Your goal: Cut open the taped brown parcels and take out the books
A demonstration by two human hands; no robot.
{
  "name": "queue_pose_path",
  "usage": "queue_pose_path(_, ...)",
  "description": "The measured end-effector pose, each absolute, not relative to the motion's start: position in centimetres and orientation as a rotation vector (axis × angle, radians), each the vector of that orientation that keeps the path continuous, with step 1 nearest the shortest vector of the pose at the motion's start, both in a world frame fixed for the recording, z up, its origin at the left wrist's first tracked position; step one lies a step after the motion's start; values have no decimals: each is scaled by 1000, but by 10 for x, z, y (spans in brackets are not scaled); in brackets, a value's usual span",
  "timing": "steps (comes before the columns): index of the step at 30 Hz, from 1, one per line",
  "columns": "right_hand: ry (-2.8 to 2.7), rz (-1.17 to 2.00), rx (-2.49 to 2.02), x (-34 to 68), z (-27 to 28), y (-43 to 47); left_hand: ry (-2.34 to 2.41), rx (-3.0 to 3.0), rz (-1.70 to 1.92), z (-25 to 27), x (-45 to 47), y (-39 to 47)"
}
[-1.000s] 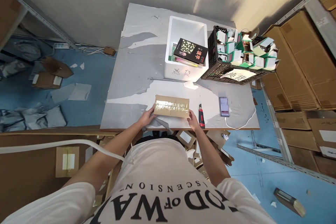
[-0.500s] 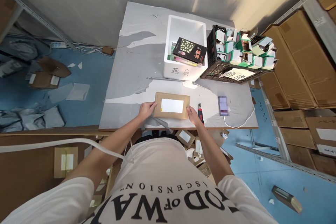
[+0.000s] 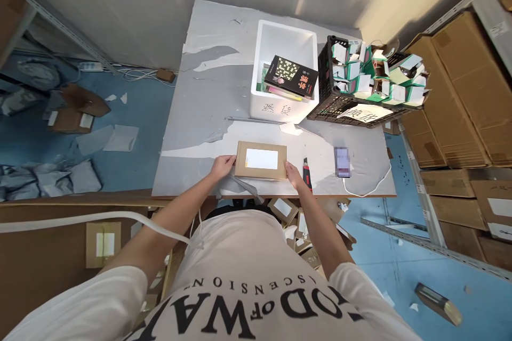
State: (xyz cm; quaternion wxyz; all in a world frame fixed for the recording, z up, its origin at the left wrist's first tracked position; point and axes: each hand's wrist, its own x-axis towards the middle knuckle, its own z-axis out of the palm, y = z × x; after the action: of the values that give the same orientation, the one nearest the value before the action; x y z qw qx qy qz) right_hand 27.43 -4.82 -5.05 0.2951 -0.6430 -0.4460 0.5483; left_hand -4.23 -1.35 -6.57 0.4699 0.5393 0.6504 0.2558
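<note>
A flat brown cardboard box (image 3: 262, 172) with a white label on its top face is held at the table's front edge. My left hand (image 3: 222, 167) grips its left end, with the fingertips at the side. At the right end, my right hand (image 3: 293, 174) is closed on the box, thumb toward the near corner. Just right of that hand lies a red and black box cutter (image 3: 306, 175). A phone (image 3: 342, 162) on a white cable rests farther right.
Behind the box stands a white foam bin (image 3: 285, 112) with a black boxed game (image 3: 291, 75) and other packs inside. Beside it, a black crate (image 3: 330, 109) holds several opened green-and-white cartons. Cardboard boxes fill the right shelf; parcels and paper scraps lie on the blue floor.
The box has tilted slightly in my hands, so its top face looks shorter and its near side shows. Both hands keep hold of it. The camera view has shifted a little.
</note>
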Motion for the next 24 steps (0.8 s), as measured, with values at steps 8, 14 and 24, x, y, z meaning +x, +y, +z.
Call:
queue_pose_path(8, -1182, 1334, -1736, 273, -80, -90, 1481, 1352, 568, -89, -58, -55)
queue_pose_path(14, -1141, 1374, -1726, 256, -88, -94, 1445, 1522, 449, -88, -48, -61)
queue_pose_path(24, -1312, 1468, -1559, 270, -29, -82, 1519, 1625, 492, -35, -47, -61)
